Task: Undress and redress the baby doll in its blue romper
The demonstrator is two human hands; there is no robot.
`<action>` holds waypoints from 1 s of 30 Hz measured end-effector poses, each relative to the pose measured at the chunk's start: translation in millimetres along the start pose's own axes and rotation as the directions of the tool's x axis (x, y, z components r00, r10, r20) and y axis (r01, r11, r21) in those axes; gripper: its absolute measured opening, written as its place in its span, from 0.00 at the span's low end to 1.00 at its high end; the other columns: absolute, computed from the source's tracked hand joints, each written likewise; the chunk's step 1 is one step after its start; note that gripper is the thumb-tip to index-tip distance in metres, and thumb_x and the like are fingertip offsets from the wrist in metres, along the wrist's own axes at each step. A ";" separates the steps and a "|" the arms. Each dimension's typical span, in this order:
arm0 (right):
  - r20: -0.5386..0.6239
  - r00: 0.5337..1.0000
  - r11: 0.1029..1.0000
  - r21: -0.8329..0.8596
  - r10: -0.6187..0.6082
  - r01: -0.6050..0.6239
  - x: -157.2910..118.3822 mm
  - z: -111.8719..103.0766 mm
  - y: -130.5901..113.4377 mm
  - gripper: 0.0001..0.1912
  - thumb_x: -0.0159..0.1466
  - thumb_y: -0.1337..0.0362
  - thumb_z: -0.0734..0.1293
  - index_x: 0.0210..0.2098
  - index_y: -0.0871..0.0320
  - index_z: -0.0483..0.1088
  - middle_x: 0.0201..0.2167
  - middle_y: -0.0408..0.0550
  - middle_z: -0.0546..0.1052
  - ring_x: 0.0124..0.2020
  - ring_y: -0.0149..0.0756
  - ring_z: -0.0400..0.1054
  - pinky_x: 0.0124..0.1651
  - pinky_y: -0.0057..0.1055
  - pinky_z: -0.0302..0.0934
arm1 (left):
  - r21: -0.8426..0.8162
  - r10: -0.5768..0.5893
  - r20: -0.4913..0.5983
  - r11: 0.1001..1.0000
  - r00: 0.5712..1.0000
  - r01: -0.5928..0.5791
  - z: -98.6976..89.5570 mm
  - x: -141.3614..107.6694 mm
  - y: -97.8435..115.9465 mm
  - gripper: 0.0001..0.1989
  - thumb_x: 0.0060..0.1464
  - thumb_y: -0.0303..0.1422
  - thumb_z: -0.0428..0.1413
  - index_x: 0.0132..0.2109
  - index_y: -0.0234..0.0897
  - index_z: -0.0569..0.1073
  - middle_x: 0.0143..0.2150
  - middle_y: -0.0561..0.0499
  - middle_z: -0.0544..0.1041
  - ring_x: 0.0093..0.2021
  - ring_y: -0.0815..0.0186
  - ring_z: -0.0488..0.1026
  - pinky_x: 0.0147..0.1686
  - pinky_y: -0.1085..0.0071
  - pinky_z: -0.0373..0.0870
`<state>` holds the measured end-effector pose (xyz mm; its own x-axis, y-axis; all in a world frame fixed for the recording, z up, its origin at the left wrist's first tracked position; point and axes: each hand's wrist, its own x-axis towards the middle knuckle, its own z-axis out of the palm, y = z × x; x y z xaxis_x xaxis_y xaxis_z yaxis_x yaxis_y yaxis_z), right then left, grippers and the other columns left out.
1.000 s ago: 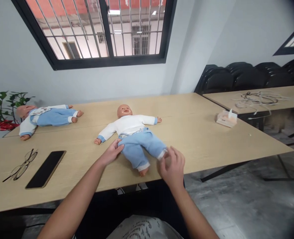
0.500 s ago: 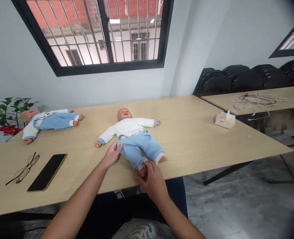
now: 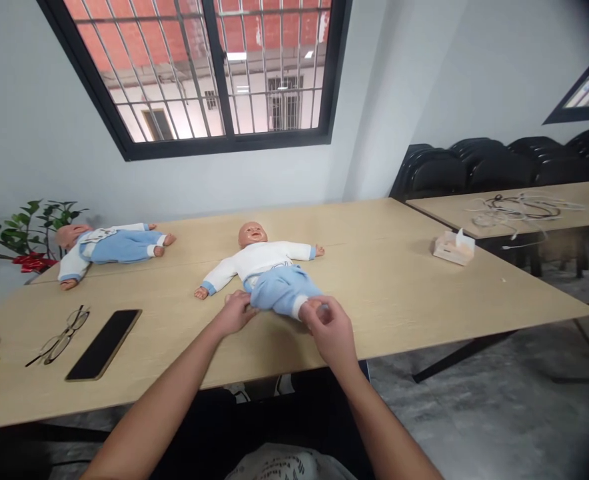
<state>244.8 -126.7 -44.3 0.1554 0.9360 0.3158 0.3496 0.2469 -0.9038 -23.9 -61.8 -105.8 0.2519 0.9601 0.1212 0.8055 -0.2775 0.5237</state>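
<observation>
Both my hands grip the baby doll mid-frame: left hand pinches its trousers, right hand closes around a cuffed leg.

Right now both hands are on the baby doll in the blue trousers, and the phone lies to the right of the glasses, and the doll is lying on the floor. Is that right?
Not quite. The doll lies on the table, not the floor, as the head view shows. The left hand and right hand are on it, and the phone lies right of the glasses.

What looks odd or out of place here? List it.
The near baby doll in white top and blue trousers has its legs pushed up, folded by the left hand and right hand. A tangle of white and black cables sprawls on the far table.
</observation>
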 end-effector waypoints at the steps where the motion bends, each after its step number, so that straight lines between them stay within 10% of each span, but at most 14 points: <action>1: -0.002 1.000 0.999 -0.013 -0.029 0.029 -2.3 -1.5 -1.1 0.15 0.62 0.50 0.71 0.39 0.56 0.76 0.34 0.48 0.79 0.30 0.37 0.69 0.32 0.33 0.65 | 0.016 -0.051 -0.032 0.999 0.998 0.052 -0.5 5.3 -2.6 0.10 0.60 0.40 0.57 0.37 0.41 0.80 0.39 0.45 0.81 0.48 0.51 0.74 0.53 0.57 0.64; 8: 0.006 0.968 0.962 -0.115 -0.250 0.249 -43.2 -33.8 8.0 0.06 0.65 0.59 0.70 0.37 0.54 0.74 0.29 0.43 0.72 0.26 0.33 0.65 0.28 0.30 0.62 | -0.002 -0.320 -0.220 0.945 0.921 0.328 -6.4 35.8 -23.4 0.08 0.60 0.35 0.56 0.41 0.37 0.77 0.41 0.41 0.82 0.44 0.52 0.77 0.46 0.63 0.65; 15: 0.068 0.958 0.941 -0.180 -0.280 0.288 -70.2 -36.8 8.3 0.06 0.66 0.61 0.70 0.41 0.54 0.70 0.35 0.46 0.75 0.28 0.34 0.68 0.26 0.29 0.64 | -0.151 -0.357 -0.248 0.933 0.901 0.327 -2.3 37.9 -17.9 0.11 0.59 0.38 0.59 0.43 0.35 0.75 0.48 0.37 0.81 0.53 0.50 0.74 0.55 0.59 0.64; 24: 0.411 0.857 0.780 -0.405 -0.311 0.477 -112.9 48.1 -2.4 0.23 0.57 0.56 0.79 0.42 0.52 0.65 0.42 0.48 0.77 0.35 0.45 0.76 0.26 0.36 0.64 | -0.580 -0.348 -0.044 0.772 0.937 0.260 19.2 -52.1 37.0 0.39 0.65 0.50 0.54 0.72 0.37 0.47 0.68 0.32 0.67 0.63 0.55 0.72 0.58 0.59 0.71; 30: 0.503 0.775 0.780 -0.273 -0.383 0.563 -70.4 32.1 -13.6 0.09 0.68 0.55 0.68 0.39 0.53 0.68 0.35 0.47 0.77 0.36 0.42 0.72 0.35 0.36 0.65 | -0.641 -0.313 -0.061 0.740 0.948 0.203 13.0 -87.4 31.3 0.37 0.59 0.43 0.61 0.67 0.39 0.52 0.65 0.35 0.69 0.64 0.53 0.71 0.63 0.53 0.67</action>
<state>199.5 -187.9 -63.5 -0.4783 0.7567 0.4457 0.6124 0.6511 -0.4483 -13.7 -154.8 -110.9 -0.0459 0.9989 0.0024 0.3040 0.0117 0.9526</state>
